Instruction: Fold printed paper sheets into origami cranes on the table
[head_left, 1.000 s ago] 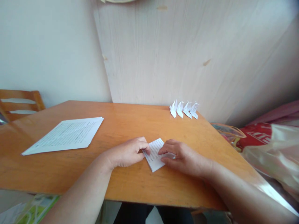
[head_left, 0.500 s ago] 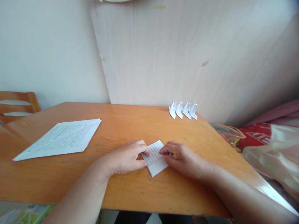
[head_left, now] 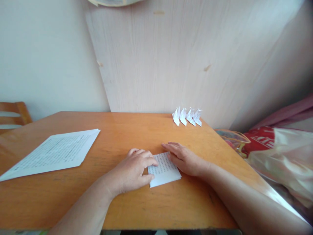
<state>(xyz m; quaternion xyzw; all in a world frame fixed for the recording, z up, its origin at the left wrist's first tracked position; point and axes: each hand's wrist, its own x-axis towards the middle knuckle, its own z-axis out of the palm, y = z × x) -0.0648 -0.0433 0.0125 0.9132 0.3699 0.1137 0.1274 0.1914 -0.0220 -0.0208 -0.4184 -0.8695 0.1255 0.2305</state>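
Note:
A small folded piece of printed paper (head_left: pixel 164 171) lies on the wooden table (head_left: pixel 122 205) in front of me. My left hand (head_left: pixel 133 169) rests on its left edge, fingers curled and pressing it down. My right hand (head_left: pixel 184 158) lies flat on its upper right edge with the fingers stretched out to the left. Both hands touch the paper and neither lifts it.
A row of several small folded white paper figures (head_left: pixel 186 116) stands at the table's far edge by a pale wooden board (head_left: pixel 171 58). A stack of printed sheets (head_left: pixel 52 153) lies at the left. Plastic bags (head_left: pixel 276 153) sit off the right edge. A wooden chair (head_left: pixel 12 114) is far left.
My right hand has gone from pinching the paper to lying flat along its upper edge. The paper now lies squarer and nearer to me. The view has shifted to the right.

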